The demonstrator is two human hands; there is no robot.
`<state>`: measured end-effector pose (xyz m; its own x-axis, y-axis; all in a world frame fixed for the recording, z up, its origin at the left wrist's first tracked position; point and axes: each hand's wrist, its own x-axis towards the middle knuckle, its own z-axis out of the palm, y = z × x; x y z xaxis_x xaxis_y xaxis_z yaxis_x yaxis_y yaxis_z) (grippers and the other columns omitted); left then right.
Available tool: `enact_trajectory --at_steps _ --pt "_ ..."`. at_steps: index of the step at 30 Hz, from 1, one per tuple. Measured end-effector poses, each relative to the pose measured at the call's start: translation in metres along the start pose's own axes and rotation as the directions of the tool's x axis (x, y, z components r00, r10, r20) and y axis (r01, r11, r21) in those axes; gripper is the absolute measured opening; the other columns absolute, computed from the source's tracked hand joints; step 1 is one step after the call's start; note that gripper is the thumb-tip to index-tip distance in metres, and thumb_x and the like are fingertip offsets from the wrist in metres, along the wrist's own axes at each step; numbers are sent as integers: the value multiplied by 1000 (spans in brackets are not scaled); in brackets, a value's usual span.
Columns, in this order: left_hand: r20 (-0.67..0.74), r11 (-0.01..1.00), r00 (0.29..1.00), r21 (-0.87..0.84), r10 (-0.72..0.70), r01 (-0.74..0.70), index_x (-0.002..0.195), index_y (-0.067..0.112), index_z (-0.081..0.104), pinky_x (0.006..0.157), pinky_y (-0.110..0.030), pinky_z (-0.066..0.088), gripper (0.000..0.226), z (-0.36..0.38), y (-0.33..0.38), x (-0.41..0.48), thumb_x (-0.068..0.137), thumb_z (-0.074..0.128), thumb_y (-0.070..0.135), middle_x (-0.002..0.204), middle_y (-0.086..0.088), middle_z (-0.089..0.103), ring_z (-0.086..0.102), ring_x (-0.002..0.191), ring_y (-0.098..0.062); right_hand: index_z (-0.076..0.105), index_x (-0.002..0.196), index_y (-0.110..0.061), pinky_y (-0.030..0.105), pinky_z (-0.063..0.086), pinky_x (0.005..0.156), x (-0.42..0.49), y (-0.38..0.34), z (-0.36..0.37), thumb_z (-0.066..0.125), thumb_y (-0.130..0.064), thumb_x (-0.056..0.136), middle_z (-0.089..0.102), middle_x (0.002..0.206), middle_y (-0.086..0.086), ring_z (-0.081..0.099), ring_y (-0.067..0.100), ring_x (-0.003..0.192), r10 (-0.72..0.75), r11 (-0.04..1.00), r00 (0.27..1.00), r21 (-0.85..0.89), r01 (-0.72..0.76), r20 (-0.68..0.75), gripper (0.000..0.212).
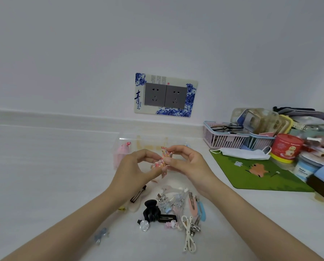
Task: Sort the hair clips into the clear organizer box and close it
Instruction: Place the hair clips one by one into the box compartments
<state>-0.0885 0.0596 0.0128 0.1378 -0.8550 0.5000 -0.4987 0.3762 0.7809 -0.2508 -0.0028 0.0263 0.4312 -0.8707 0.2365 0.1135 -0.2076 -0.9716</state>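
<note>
A floral fabric bow clip [162, 160] is held up between my left hand [136, 171] and my right hand [185, 162], fingers pinching it from both sides. Behind them stands the clear organizer box [123, 142], open, with pink clips [122, 151] in its left compartment. On the white desk nearer me lies a pile of hair clips: a black claw clip [151, 209], a dark bar clip [138, 194], pink and blue snap clips [197, 206], a white dotted bow [189, 234] and a small blue clip [100, 235].
A pink basket [223, 138] with glasses, a face mask [242, 153], a green mat [261, 174], a red tin [287, 146] and assorted clutter fill the right side. A wall socket [166, 96] sits on the wall behind.
</note>
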Motion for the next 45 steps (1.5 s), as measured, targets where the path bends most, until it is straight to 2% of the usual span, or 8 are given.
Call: enact_trajectory --at_steps 6,10,16,20,25,28,37,45 --pt "136 971 987 209 89 -117 123 43 50 97 -5 25 54 -4 -14 5 75 51 66 125 30 51 39 120 12 66 96 -8 17 56 65 27 -19 -25 72 1 75 65 97 6 70 8 67 -45 995 996 -94 37 -79 23" --pt "152 822 976 529 154 -212 138 33 34 109 -10 -3 67 -11 -39 6 81 29 68 139 23 33 16 136 2 68 91 -17 7 48 58 60 -27 -46 75 -6 75 62 94 2 66 6 63 -92 937 987 -346 40 -135 22" --pt "207 751 962 604 176 -267 143 33 25 112 -16 -11 66 -12 -51 6 85 28 64 149 15 28 11 141 -5 70 95 -8 14 48 58 91 -4 -47 77 -9 74 63 82 0 60 5 58 -42 812 998 -584 12 -38 23" --pt "218 729 956 619 198 -293 142 29 31 113 -16 -8 64 -13 -53 5 87 32 61 147 11 36 16 138 -6 72 96 -12 12 44 63 92 0 -42 70 -23 82 61 76 -16 55 -8 57 -37 668 996 -739 88 86 19" --pt "214 732 956 615 203 -293 142 32 28 114 -20 -5 64 -13 -55 5 87 27 63 148 13 34 16 138 -5 68 106 -23 32 39 100 74 -10 -52 39 -41 97 64 118 -7 54 8 111 -80 606 992 -785 125 97 35" --pt "208 733 955 614 209 -294 142 31 29 114 -20 -6 62 -12 -55 5 88 29 61 147 12 35 15 137 -4 71 106 -20 28 37 100 61 -14 -61 31 -41 98 67 117 -4 55 7 110 -103 568 981 -800 193 164 45" --pt "221 746 958 604 183 -281 143 32 26 114 -18 -7 66 -13 -55 4 86 24 65 148 15 29 13 140 -5 57 127 -20 24 -3 115 50 6 -49 18 -37 102 51 141 0 30 6 137 83 372 954 -897 237 286 50" --pt "348 882 937 453 -42 -129 95 39 63 81 -20 43 35 -60 -16 2 71 59 63 100 24 59 50 95 6 68 100 -23 25 36 98 7 -3 -25 38 -40 97 65 107 -10 54 4 107 -274 615 946 -726 309 170 35"
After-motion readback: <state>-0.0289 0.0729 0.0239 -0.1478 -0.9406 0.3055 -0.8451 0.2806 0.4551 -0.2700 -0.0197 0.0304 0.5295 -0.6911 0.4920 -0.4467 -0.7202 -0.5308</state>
